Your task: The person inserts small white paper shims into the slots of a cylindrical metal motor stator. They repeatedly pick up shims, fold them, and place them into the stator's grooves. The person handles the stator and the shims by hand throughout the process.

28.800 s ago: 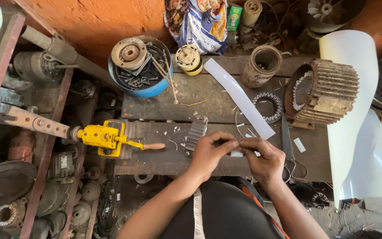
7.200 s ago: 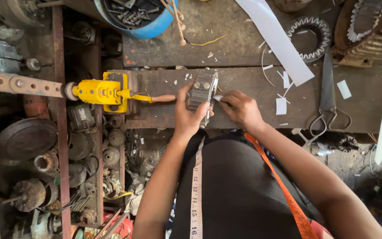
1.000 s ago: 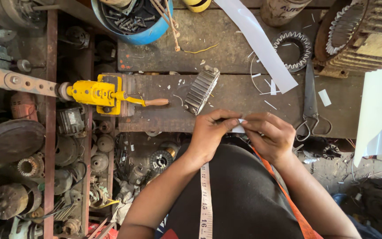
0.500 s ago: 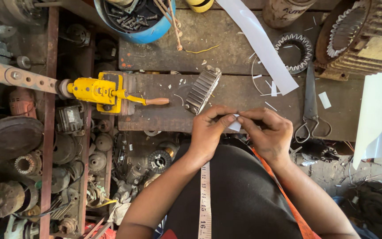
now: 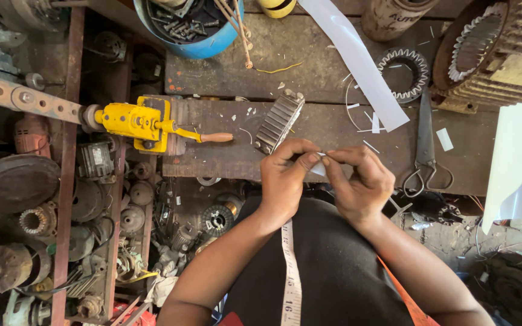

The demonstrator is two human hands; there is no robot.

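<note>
A person's 2 hands meet at the centre of the frame over the near edge of a worn wooden workbench (image 5: 309, 54). The left hand (image 5: 285, 181) and the right hand (image 5: 360, 181) together pinch a small white paper slip (image 5: 318, 169) between thumbs and fingertips, each hand closed on 1 end of it, the slip all but hidden between them.

Just above the left hand lies a ribbed grey metal block (image 5: 279, 121), tilted on the bench. To its left, a yellow winding tool (image 5: 140, 121) with a wooden-handled crank sits clamped at the bench edge, joined to a rusty perforated bar that runs off the left of the frame. A long white paper strip (image 5: 357, 60) slants across the upper middle, with small white offcuts scattered near it. A toothed metal ring (image 5: 403, 75) lies right of the strip, and a pair of scissors (image 5: 424, 145) rests below it, well right of the hands. A large finned motor stator (image 5: 490, 54) fills the upper right corner, and a blue bowl of bolts (image 5: 191, 27) sits at the top.

A measuring tape (image 5: 291, 271) hangs down the person's dark shirt at the bottom centre. Old motor parts crowd the shelves at the left.
</note>
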